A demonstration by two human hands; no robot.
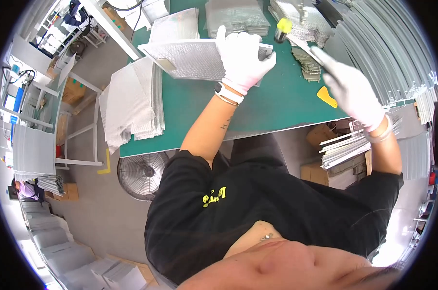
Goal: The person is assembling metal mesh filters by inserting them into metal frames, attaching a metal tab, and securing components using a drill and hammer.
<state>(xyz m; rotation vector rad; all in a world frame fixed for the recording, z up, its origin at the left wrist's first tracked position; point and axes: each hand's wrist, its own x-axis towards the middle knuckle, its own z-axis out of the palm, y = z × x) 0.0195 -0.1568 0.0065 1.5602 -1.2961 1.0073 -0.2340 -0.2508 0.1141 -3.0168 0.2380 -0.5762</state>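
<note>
In a white glove, my left hand [243,60] is closed over the upper edge of a framed silver mesh panel [194,60]. The panel stands tilted on its long edge on the green table [194,99], and a small beige label shows near its left end. My right hand [356,96], also gloved, is wrapped round the handle of a mallet [306,47]. The mallet's yellow and black head is raised to the right of the panel, apart from it. A yellow scraper-like piece [327,97] lies on the table near my right hand.
Stacked mesh sheets [132,99] overhang the table's left edge; another mesh stack [236,17] sits at the back. Small metal strips [307,64] lie right of centre. Long grey profiles [388,48] crowd the right side. A round floor fan [144,175] stands below the front edge.
</note>
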